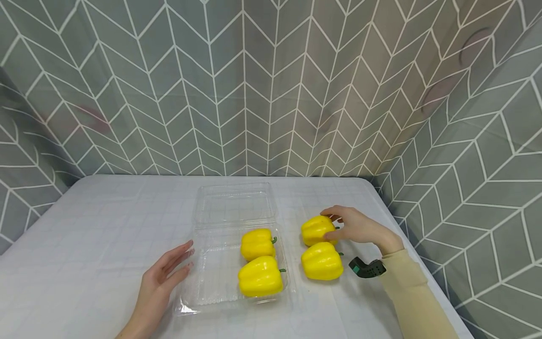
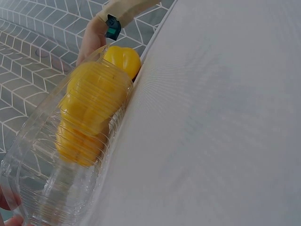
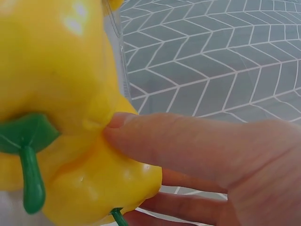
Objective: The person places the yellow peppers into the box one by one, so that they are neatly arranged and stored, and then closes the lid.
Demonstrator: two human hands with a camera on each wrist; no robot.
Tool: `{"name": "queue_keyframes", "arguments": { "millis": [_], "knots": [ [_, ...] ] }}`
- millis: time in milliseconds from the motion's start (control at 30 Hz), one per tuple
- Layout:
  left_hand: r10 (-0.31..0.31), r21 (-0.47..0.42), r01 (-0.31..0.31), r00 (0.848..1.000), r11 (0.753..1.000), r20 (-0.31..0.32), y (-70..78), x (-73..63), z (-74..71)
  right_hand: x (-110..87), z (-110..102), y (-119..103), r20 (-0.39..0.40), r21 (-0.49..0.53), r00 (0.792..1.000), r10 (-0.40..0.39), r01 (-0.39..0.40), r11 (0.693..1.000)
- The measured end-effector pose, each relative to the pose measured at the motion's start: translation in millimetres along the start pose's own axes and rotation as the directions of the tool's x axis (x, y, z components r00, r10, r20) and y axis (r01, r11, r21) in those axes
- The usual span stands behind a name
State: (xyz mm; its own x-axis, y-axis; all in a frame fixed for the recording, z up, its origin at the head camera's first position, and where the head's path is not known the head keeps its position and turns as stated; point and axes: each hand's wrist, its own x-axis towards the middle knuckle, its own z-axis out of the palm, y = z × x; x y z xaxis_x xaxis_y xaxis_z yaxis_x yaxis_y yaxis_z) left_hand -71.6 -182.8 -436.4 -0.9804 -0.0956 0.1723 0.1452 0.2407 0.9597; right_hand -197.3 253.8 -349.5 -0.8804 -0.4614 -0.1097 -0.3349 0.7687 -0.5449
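Observation:
At the right of the table, my right hand (image 1: 363,228) grips the rear yellow bell pepper (image 1: 314,230), thumb on its near side and fingers behind it. Just in front stands another yellow bell pepper (image 1: 322,262); in the right wrist view this nearer pepper (image 3: 51,61) partly covers the gripped one (image 3: 106,183). A clear plastic clamshell box (image 1: 211,275) lies unfolded in the middle, with two yellow bell peppers (image 1: 260,277) in its right half. My left hand (image 1: 157,282) is beside the box's left edge, fingers loosely extended and holding nothing; whether they touch the box is unclear.
The box's transparent lid (image 1: 235,203) lies flat behind its base. A white cloth (image 1: 84,235) covers the table. Grey curtains (image 1: 258,94) with white chevron lines stand behind and on both sides. A black wrist device (image 1: 367,268) sits by the right sleeve.

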Motion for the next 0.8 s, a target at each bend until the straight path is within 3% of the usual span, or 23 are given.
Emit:
{"name": "queue_keyframes", "arguments": {
  "millis": [467, 800],
  "knots": [
    [0.0, -0.005, 0.0, 1.0, 1.0, 0.0, -0.9, 0.2, 0.1, 3.1, 2.7, 1.3, 0.008, 0.045, 1.0, 0.02, -0.02, 0.999],
    [0.009, -0.01, -0.009, 1.0, 1.0, 0.012, -0.5, 0.3, -0.5, 2.7, 3.4, -0.3, 0.007, 0.044, 1.0, -0.013, 0.013, 0.999]
  ]
}}
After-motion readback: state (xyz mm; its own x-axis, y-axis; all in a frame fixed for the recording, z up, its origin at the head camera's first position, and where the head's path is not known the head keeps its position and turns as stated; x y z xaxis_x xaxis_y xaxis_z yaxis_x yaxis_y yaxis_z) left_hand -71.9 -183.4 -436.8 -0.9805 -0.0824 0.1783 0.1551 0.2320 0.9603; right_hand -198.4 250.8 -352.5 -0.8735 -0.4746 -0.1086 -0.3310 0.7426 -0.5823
